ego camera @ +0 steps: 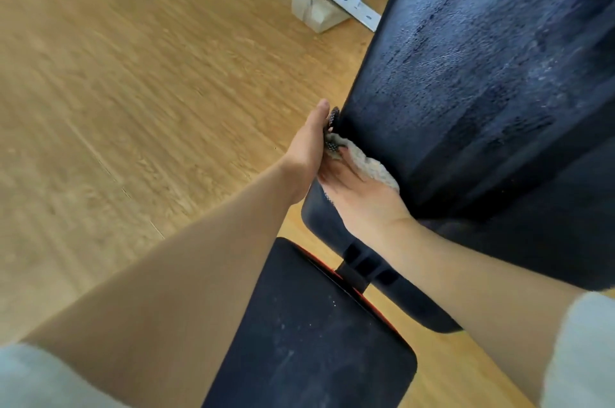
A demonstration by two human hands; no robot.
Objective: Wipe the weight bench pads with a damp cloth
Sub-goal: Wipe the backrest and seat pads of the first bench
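At 6 o'clock we see the dusty black seat pad; at centre our right hand, fingers straight, presses the cloth against the lower edge of the back pad; our left hand touches it, grip hidden; wooden floor reaches a flat mop at 12 o'clock

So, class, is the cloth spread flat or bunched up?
Bunched up: the cloth lies crumpled in folds between the right hand and the back pad.
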